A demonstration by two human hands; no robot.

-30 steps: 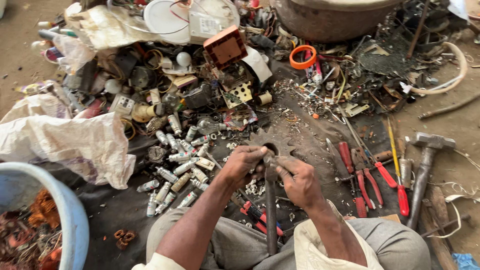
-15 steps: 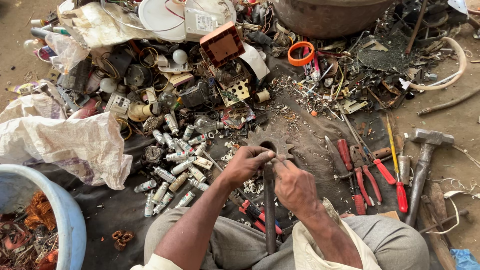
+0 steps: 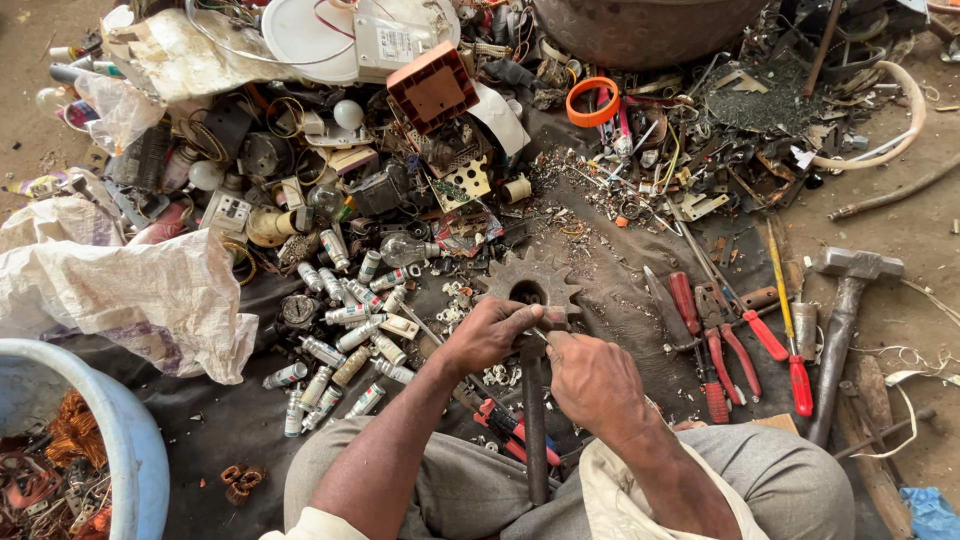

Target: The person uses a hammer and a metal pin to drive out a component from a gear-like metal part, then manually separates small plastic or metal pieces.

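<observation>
Since the earlier frames your right hand has shifted a little toward your body; the left hand stays at the sprocket, and the sprocket has not moved.

Left hand: fingers curled, fingertips pinching a small part at the near edge of the sprocket's centre hole. Part too small to identify.

Right hand: closed loosely, knuckles up, just beside the left hand, touching it at the fingertips. What it grips is hidden under the fingers; cannot tell.

Sprocket: rusty, toothed, lying flat on the dark cloth in front of your knees. A dark bar runs from below it back between your legs.

Left of the hands: a scatter of small cylindrical fuses. Further left, a white sack and a blue tub with copper wire.

Right of the hands: red-handled pliers, a screwdriver and a hammer, well apart from your hands.

Beyond the sprocket: a heap of electrical scrap, with an orange ring.
</observation>
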